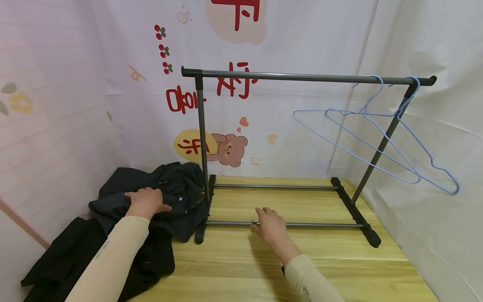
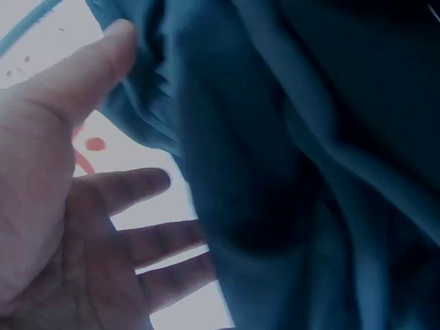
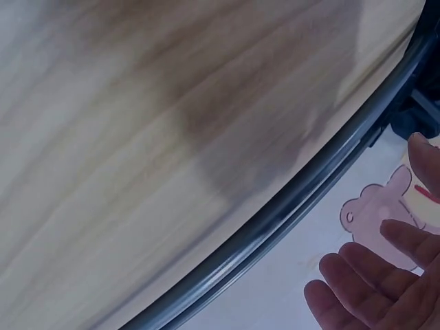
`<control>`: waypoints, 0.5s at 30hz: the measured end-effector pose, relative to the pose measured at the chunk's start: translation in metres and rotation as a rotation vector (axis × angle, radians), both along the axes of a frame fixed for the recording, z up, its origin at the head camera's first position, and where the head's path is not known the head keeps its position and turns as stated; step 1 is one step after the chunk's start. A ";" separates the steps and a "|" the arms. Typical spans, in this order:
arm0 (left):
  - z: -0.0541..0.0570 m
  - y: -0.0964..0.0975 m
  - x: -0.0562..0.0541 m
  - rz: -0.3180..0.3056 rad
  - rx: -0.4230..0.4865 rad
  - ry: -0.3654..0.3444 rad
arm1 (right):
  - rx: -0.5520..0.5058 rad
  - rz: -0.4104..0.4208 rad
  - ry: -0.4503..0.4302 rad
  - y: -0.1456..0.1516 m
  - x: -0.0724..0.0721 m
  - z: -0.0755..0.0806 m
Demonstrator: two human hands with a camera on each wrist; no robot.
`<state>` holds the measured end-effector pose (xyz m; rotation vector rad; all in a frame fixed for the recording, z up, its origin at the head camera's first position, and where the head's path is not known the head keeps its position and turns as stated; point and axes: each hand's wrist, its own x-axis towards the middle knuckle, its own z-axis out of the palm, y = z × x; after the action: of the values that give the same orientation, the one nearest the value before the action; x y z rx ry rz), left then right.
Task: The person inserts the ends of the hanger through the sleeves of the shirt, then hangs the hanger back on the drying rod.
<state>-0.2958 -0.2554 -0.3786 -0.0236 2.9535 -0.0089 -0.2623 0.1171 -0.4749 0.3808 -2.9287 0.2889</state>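
My left hand [image 1: 146,202] is at a dark grey garment with buttons [image 1: 190,191], part of a heap at the left of the table. In the left wrist view its thumb and fingers are spread beside the dark cloth [image 2: 254,158], without curling round it. Black clothing [image 1: 71,251] lies under and in front of the grey garment. My right hand [image 1: 272,230] hovers near the front lower bar [image 1: 320,225] of a clothes rack. Its fingers [image 3: 357,285] are loosely bent and hold nothing in the right wrist view.
The rack's top rail [image 1: 286,76] spans the back of the wooden table [image 1: 234,268]. Two light blue hangers, one in front [image 1: 332,147] and one further right [image 1: 426,151], hang at its right end. A printed cloth backdrop [image 1: 302,37] stands behind.
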 end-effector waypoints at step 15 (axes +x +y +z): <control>-0.004 -0.031 0.009 0.252 0.239 -0.010 | 0.012 0.068 -0.020 -0.033 0.006 0.001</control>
<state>-0.2865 -0.2866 -0.3828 -0.3593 2.8975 0.3756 -0.2566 0.0846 -0.4742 0.4820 -2.9425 0.2867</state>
